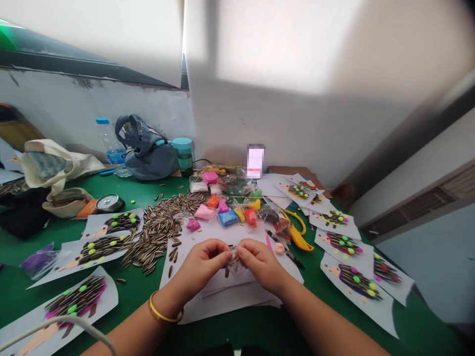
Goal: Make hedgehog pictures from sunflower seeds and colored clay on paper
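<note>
Over the white paper sheets (pixel 222 291) in the middle, both my hands pinch a small clear plastic bag (pixel 236 265). My left hand (pixel 210 262), below which a gold bangle circles the wrist, closes thumb and finger on its left side. My right hand (pixel 261 262) grips the right side the same way. What the bag holds is too small to tell. A dark piece shows on the paper just under my left fingertips. Behind my hands lie packets of coloured clay, among them a blue one (pixel 228 218) and a red one (pixel 251 216).
Sunflower seeds (pixel 159 227) are heaped left of the paper. Seed-covered hedgehog pictures lie at left (pixel 74 301) and right (pixel 358 282). Yellow-handled scissors (pixel 300 238) and a black pen-like tool are right of my hands. Behind stand a bag (pixel 152 153), a cup (pixel 183 157) and a phone (pixel 255 162).
</note>
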